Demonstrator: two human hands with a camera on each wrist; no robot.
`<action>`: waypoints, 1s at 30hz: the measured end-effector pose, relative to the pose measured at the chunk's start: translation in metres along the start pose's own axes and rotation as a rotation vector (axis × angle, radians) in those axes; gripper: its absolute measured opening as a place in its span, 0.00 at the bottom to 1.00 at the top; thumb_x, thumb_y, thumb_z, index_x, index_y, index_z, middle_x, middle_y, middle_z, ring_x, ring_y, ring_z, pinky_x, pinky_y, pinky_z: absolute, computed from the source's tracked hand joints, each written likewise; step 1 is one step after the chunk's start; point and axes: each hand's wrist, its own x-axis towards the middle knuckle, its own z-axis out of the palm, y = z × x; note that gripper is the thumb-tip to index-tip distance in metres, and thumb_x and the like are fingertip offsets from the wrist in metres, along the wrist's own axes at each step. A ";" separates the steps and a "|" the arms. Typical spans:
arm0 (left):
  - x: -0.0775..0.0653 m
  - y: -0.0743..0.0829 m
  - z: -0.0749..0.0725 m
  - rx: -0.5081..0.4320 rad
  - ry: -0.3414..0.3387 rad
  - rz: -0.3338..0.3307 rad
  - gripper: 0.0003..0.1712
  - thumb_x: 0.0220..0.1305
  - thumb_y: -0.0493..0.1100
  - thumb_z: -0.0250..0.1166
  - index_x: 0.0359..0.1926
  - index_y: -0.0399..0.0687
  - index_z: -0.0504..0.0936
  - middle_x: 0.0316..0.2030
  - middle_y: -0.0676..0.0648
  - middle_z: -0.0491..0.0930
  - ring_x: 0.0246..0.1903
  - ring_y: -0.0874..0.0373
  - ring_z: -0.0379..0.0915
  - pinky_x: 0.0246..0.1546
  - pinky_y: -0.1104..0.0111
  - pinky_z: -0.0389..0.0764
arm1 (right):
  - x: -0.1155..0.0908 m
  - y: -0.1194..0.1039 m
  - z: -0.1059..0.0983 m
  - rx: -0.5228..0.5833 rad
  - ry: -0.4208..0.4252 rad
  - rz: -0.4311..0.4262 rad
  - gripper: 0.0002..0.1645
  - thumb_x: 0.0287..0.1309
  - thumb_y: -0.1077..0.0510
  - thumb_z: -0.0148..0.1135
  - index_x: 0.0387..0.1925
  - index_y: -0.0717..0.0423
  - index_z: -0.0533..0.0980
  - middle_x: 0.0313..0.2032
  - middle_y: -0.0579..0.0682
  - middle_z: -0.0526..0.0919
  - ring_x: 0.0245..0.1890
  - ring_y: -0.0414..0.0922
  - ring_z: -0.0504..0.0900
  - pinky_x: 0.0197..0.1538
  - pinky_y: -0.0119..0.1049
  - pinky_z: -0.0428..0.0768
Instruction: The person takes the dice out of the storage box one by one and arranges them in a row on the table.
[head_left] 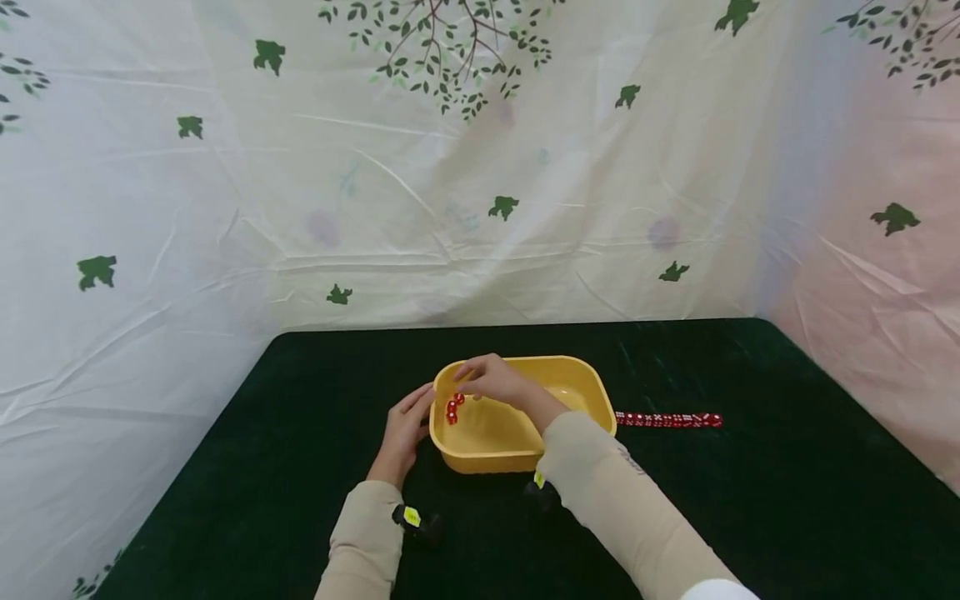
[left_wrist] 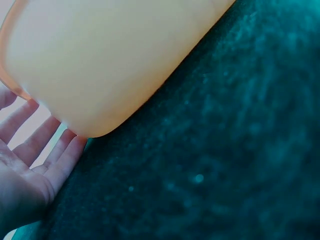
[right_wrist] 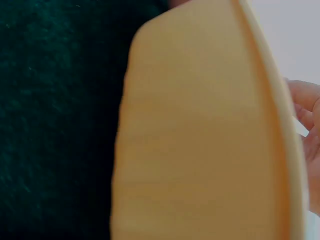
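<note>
A yellow plastic basin (head_left: 495, 457) stands on the dark green cloth. Several small red dice (head_left: 452, 413) with white spots lie inside it, near its left wall. My left hand (head_left: 401, 433) is at the basin's outer left side; in the left wrist view its fairly straight, spread fingers (left_wrist: 37, 140) touch the wall. My right hand (head_left: 498, 385) reaches over the basin, fingertips pointing down close to the dice. Whether it pinches a die is hidden. In the right wrist view the basin's rim covers part of that hand (right_wrist: 307, 135).
A narrow row of red dice (head_left: 667, 420) lies on the green cloth (head_left: 780, 500), running right from the basin's right side. Behind the table hangs a pale curtain (head_left: 420, 275) printed with leaves. Both wrists carry small black cameras.
</note>
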 end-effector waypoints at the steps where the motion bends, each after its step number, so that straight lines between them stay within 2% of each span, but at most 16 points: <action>1: 0.000 0.000 0.000 0.001 -0.002 0.002 0.27 0.55 0.55 0.57 0.53 0.46 0.71 0.52 0.44 0.67 0.48 0.51 0.65 0.43 0.59 0.71 | 0.001 0.001 0.002 -0.005 -0.004 0.005 0.12 0.51 0.61 0.58 0.40 0.60 0.75 0.38 0.50 0.75 0.32 0.46 0.73 0.39 0.40 0.75; 12: 0.003 -0.002 0.001 0.008 0.001 0.003 0.27 0.56 0.54 0.56 0.53 0.45 0.71 0.52 0.44 0.67 0.47 0.51 0.66 0.43 0.60 0.72 | 0.011 0.016 0.020 -0.079 -0.023 0.071 0.09 0.49 0.63 0.60 0.35 0.60 0.77 0.26 0.50 0.76 0.24 0.46 0.74 0.29 0.34 0.75; 20: 0.005 0.001 0.000 0.020 0.016 -0.007 0.27 0.54 0.57 0.57 0.52 0.48 0.72 0.51 0.47 0.68 0.47 0.52 0.66 0.43 0.60 0.71 | 0.010 0.019 0.026 -0.025 -0.028 0.106 0.08 0.50 0.64 0.59 0.35 0.60 0.77 0.27 0.50 0.76 0.20 0.46 0.71 0.28 0.35 0.75; 30: 0.005 0.000 0.001 0.018 0.016 -0.024 0.27 0.55 0.56 0.57 0.52 0.47 0.72 0.51 0.46 0.68 0.47 0.52 0.66 0.43 0.61 0.72 | 0.009 0.022 0.029 -0.060 -0.064 0.062 0.09 0.50 0.65 0.58 0.36 0.61 0.77 0.30 0.52 0.76 0.20 0.45 0.69 0.25 0.31 0.71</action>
